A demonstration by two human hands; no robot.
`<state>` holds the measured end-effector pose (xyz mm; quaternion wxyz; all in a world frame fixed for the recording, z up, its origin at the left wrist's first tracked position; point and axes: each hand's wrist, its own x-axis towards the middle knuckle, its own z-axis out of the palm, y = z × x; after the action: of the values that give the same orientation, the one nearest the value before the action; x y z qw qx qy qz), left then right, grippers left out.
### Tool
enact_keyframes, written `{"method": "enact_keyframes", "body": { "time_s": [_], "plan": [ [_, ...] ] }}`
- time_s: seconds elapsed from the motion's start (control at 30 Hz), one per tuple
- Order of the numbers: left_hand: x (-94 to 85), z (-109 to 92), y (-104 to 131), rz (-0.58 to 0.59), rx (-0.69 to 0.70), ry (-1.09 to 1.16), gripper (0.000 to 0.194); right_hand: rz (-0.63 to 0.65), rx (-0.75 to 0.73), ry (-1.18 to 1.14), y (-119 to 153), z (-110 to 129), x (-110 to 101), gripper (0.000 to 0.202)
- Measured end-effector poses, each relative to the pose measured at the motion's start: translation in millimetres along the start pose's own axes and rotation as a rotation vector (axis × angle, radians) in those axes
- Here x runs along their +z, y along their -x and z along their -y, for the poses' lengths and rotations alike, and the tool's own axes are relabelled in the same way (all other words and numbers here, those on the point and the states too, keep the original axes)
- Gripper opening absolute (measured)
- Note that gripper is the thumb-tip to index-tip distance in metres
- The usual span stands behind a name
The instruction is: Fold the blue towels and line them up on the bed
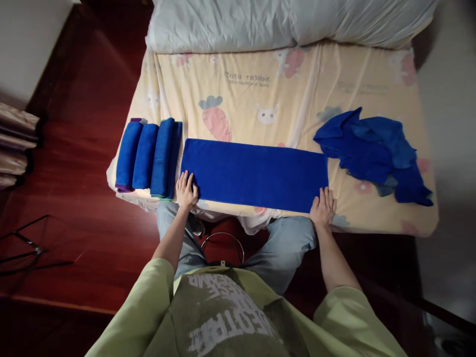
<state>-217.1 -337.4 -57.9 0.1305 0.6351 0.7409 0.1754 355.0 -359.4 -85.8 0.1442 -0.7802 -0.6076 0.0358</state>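
A blue towel [256, 173] lies flat in a long rectangle across the near side of the bed. My left hand [186, 190] rests on its near left corner with the fingers stretched out. At the near right corner lies my right hand [323, 206], fingers extended over the edge of the cloth. Just left of the flat towel are several rolled blue towels [144, 156] side by side, some with purple or green edges. To the right is a crumpled heap of blue towels [375, 151].
The bed [249, 114] has a yellow sheet with carrot and rabbit prints. A pale grey quilt [223, 25] is bunched along its far side. Dark red wood floor [74, 198] shows at left, with a black metal stand [35, 248] on it.
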Motion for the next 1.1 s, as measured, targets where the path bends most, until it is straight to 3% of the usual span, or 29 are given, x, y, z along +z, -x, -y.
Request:
{"method": "enact_keyframes", "body": {
  "time_s": [0.17, 0.3, 0.4, 0.47, 0.57, 0.67, 0.77, 0.83, 0.9, 0.97, 1.1],
  "plan": [
    [4.5, 5.6, 0.8, 0.005, -0.005, -0.028, 0.064, 0.010, -0.001, 0.021, -0.5, -6.6, 6.1, 0.061],
    [2.4, 4.4, -0.1, -0.020, 0.033, -0.018, 0.063, 0.118, 0.042, 0.035, -5.3, -2.7, 0.9, 0.065],
    [-12.0, -5.3, -2.8, 0.013, 0.036, 0.046, 0.063, 0.231, 0.118, 0.022, -10.2, 14.3, -11.4, 0.067],
    [-28.7, -12.9, 2.2, 0.054, 0.026, 0.081, 0.061, 0.222, 0.152, 0.000, -7.6, 33.2, -22.1, 0.066],
    [-54.5, -15.9, 40.0, 0.087, 0.042, 0.092, 0.056, 0.076, 0.124, -0.106, 16.5, 68.1, -36.4, 0.065],
    [-67.2, -2.6, 118.6, 0.092, 0.021, 0.075, 0.050, -0.036, 0.131, -0.355, 66.5, 105.0, -39.6, 0.059],
    [-66.4, 21.0, 204.3, 0.035, -0.048, 0.097, 0.041, 0.010, 0.322, -0.738, 129.0, 143.7, -24.3, 0.048],
    [-63.4, 34.5, 241.6, 0.000, -0.031, 0.106, 0.033, 0.028, 0.438, -0.944, 167.7, 170.9, -5.3, 0.042],
    [-61.4, 41.4, 255.8, -0.032, -0.014, 0.121, 0.030, 0.048, 0.491, -1.006, 198.3, 197.3, 14.6, 0.044],
    [-61.4, 41.6, 252.4, -0.053, -0.015, 0.134, 0.029, 0.096, 0.545, -1.095, 217.9, 220.1, 29.1, 0.050],
    [-64.1, 36.7, 233.9, -0.045, -0.042, 0.129, 0.028, 0.181, 0.606, -1.431, 220.9, 250.5, 33.3, 0.053]
  ]
}}
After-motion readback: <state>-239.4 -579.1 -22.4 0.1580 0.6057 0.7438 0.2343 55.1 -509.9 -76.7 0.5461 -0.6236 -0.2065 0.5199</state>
